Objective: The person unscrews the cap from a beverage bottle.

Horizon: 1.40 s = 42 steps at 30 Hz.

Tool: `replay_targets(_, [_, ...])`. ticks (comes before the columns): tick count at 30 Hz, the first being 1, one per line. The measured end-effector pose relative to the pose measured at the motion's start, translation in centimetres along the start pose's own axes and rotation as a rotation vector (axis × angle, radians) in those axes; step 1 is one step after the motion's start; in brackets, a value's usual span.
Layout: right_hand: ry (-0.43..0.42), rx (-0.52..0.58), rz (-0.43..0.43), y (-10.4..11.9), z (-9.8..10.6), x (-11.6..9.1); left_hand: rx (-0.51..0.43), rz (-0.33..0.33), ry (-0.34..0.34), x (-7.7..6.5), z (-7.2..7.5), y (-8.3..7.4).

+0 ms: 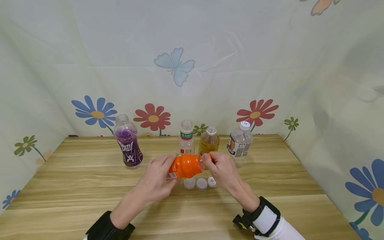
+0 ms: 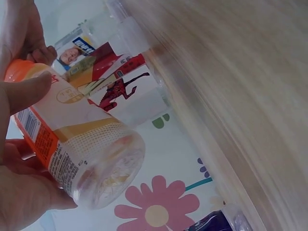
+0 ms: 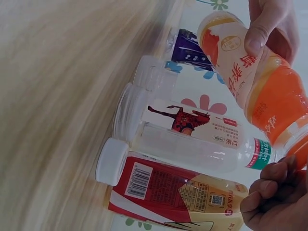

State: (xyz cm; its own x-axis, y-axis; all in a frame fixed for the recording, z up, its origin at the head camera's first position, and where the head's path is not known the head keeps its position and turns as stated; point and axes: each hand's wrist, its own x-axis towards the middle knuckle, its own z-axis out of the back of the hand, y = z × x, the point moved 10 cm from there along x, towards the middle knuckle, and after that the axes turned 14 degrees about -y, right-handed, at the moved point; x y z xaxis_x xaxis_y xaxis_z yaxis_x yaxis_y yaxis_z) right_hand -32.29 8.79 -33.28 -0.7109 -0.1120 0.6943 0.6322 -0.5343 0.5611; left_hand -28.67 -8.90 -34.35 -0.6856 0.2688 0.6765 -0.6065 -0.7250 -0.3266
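In the head view an orange-labelled drink bottle is held nearly level above the table, its neck toward the right. My left hand grips it around the body; in the left wrist view the clear base faces the camera. My right hand is at the neck end, thumb and curled fingers pinching the orange cap, which the fingers partly hide. Just below the bottle lie a white cap and two translucent caps, the middle one and the left one.
Behind the hands stand a clear tea bottle and an amber drink bottle. A purple bottle without a cap stands to the left. At right is a clear bottle with a white cap. A flowered curtain hangs behind the wooden table.
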Motion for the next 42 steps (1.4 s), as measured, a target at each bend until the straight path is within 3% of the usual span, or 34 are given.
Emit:
replay_targets(15, [-0.092,-0.047,0.295,1.9,0.5,0.0,-0.036,0.043,0.074,0.0,-0.4,0.3])
replay_targets(24, [-0.073,-0.037,0.366,2.4,0.2,0.0,-0.108,0.119,0.120,-0.1,-0.6,0.6])
replay_targets(28, [-0.028,-0.041,0.324,2.0,-0.2,0.0,-0.103,0.130,0.120,0.0,-0.5,0.8])
replay_targets(34, [0.053,-0.057,0.174,0.9,-0.8,-0.1,-0.057,0.133,0.109,0.1,-0.3,1.3])
replay_targets(42, [0.061,-0.026,-0.025,0.4,-0.4,0.1,-0.011,0.149,0.064,0.3,0.2,1.5])
